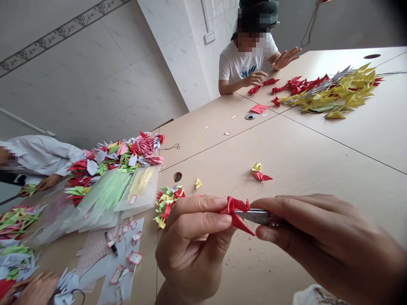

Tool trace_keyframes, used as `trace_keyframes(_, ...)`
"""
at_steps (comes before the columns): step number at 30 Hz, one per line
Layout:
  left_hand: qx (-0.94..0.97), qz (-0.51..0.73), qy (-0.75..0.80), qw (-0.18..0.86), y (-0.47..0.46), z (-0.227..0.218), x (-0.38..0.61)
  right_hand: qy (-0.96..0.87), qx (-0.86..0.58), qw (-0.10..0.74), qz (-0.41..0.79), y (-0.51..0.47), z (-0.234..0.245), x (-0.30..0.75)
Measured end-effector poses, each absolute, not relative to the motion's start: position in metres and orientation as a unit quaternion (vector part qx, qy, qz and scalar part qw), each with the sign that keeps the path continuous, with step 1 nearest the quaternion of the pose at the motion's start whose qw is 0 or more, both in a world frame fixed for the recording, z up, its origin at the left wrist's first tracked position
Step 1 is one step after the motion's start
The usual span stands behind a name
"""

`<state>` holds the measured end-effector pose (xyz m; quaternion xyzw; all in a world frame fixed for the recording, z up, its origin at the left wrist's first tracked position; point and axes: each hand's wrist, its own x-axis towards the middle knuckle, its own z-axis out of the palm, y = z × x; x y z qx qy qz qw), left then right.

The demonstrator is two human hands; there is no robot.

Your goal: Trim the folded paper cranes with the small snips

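Observation:
My left hand [190,241] pinches a small red folded paper crane [238,213] between thumb and forefinger, low in the middle of the view. My right hand [318,237] grips a thin metal tool [256,216], its tip pushed into the crane. Both hands hover just above the light wooden table [302,152]. A small red and yellow folded piece [260,173] lies on the table just beyond them.
A small heap of mixed cranes [167,203] lies left of my hands. Plastic bags of paper [121,195] and a bigger crane pile [117,156] sit further left. A long red and yellow crane string [330,91] lies far right. Three other people sit around.

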<state>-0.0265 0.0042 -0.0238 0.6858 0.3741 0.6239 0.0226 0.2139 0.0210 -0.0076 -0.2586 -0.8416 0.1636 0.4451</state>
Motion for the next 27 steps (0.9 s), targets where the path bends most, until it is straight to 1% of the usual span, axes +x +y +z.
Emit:
trace_keyframes(3,0.691,0.636,0.342,0.015,0.004,-0.022,-0.023,-0.839,-0.265,0.45,0.156,0.022,-0.007,0.214)
trace_keyframes(9,0.649,0.636,0.415,0.05,-0.009,-0.021,-0.013,-0.838,-0.264,0.443,0.18,0.02,-0.004,0.218)
trace_keyframes(12,0.652,0.641,0.402,0.054,-0.011,-0.02,-0.012,-0.842,-0.262,0.435,0.181,0.019,-0.005,0.219)
trace_keyframes(16,0.661,0.632,0.401,0.052,-0.01,-0.02,-0.013,-0.832,-0.267,0.446,0.191,0.02,-0.008,0.218)
trace_keyframes(20,0.664,0.628,0.403,0.042,-0.01,-0.021,-0.013,-0.84,-0.248,0.432,0.216,0.023,-0.005,0.219)
trace_keyframes(27,0.676,0.623,0.392,0.04,-0.01,-0.021,-0.017,-0.848,-0.255,0.426,0.184,0.026,-0.002,0.218)
